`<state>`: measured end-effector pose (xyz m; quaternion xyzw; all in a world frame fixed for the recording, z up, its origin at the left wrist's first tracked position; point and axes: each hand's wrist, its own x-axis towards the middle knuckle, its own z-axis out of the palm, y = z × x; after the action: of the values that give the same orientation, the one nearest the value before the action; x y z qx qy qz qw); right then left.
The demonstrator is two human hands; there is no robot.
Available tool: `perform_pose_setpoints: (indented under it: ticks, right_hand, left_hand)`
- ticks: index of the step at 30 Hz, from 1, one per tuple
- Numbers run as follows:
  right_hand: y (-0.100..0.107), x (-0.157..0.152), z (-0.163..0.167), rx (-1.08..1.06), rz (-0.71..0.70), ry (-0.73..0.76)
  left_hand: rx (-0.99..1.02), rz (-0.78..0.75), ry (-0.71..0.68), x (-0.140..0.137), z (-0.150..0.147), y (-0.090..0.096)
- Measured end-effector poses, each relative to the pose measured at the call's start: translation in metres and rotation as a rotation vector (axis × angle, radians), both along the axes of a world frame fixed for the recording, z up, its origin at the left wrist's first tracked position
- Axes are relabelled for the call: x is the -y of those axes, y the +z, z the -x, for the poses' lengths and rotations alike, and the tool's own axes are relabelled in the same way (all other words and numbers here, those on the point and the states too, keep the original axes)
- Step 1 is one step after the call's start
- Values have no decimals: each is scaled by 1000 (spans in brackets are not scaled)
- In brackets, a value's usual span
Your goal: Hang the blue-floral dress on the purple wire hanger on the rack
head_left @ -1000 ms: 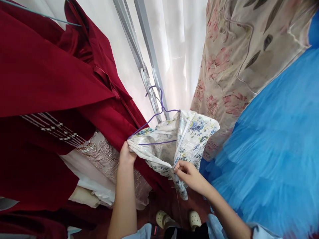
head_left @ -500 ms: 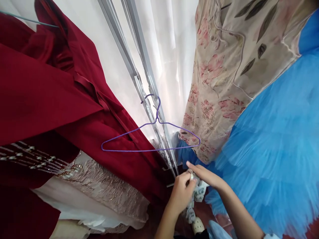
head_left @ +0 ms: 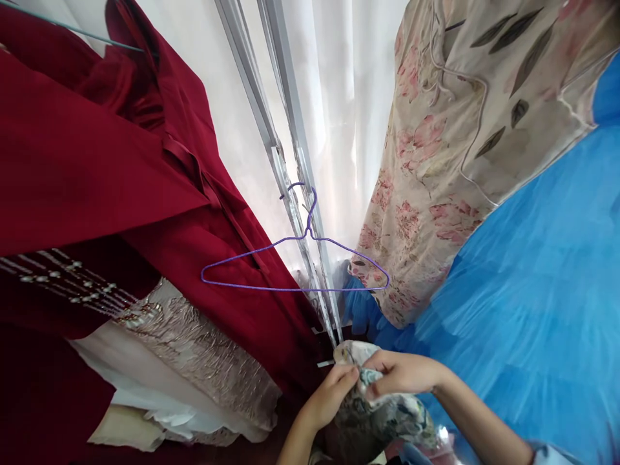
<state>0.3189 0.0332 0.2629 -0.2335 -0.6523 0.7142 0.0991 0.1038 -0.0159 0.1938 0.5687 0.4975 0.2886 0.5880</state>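
Observation:
At the lower middle, my left hand point(head_left: 334, 394) and my right hand point(head_left: 404, 374) both grip a light, grey-green patterned cloth garment point(head_left: 382, 420). Its folds hang below my fingers, and its full shape cannot be made out. Both hands are closed, close together, pinching the cloth near its upper part. Above them a purple wire hanger point(head_left: 295, 289) hangs with its hook on the silver metal rail point(head_left: 289, 132); no clothing is on it.
Dark red garments point(head_left: 184, 226) hang at left, with a beaded, pale embroidered dress point(head_left: 217, 368) beneath. On the right hang a beige floral dress point(head_left: 411, 187) and a blue tulle dress point(head_left: 523, 310). A white curtain point(head_left: 334, 84) covers the back.
The patterned cloth, bunched small before, is now spread wider and raised a little between my hands. My right hand has moved down and closed on it. The view has shifted slightly.

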Motion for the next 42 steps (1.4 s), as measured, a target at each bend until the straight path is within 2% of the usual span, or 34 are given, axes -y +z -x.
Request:
perform_pose_setpoints:
  ticks: [2, 3, 4, 6, 9, 11, 14, 18, 20, 22, 24, 27, 30, 33, 36, 39, 42]
  right_hand:
    - [17, -8, -21, 63, -89, 162]
    - [26, -14, -33, 105, -157, 177]
    - [35, -21, -45, 146, -237, 142]
    - [54, -37, -68, 202, -402, 0]
    - [84, -67, -90, 175, -610, -245]
    - [101, -89, -91, 80, -694, -362]
    - [116, -120, -69, -103, -655, -396]
    - [113, -147, -20, -307, -488, -314]
    - [107, -151, -3, -390, -395, -268]
    - [101, -149, 5, -418, -284, -226]
    - [99, -145, 3, -387, -195, -198]
    - [102, -138, -4, -278, -211, -169]
    - [109, -132, -6, -174, -312, -128]
    - [114, -128, -2, -150, -384, -139]
    - [118, -124, -1, -149, -383, -135]
    - [123, -120, -6, -146, -360, -117]
    - [125, -117, -14, -135, -361, -168]
  left_hand:
    - [-42, 5, -88, 8, 2, -9]
    - [-77, -25, -119, 12, 4, -10]
    - [-120, -63, -118, 15, 7, -8]
    - [-231, -152, -7, 20, 15, 2]
    - [-371, -283, 176, 27, 30, 29]
    - [-383, -361, 207, 33, 38, 50]
    - [-303, -484, 241, 42, 48, 80]
    - [-202, -627, 258, 44, 71, 114]
    - [-310, -749, 199, 40, 91, 128]
    - [-554, -848, 159, 31, 118, 142]
    - [-832, -868, 182, 18, 148, 155]
    - [-1047, -824, 239, -12, 190, 172]
    - [-1015, -840, 281, -47, 213, 190]
    - [-967, -925, 405, -79, 213, 207]
    - [-940, -1036, 531, -105, 199, 220]
    - [-883, -1070, 588, -122, 188, 224]
    - [-805, -1005, 596, -130, 189, 219]
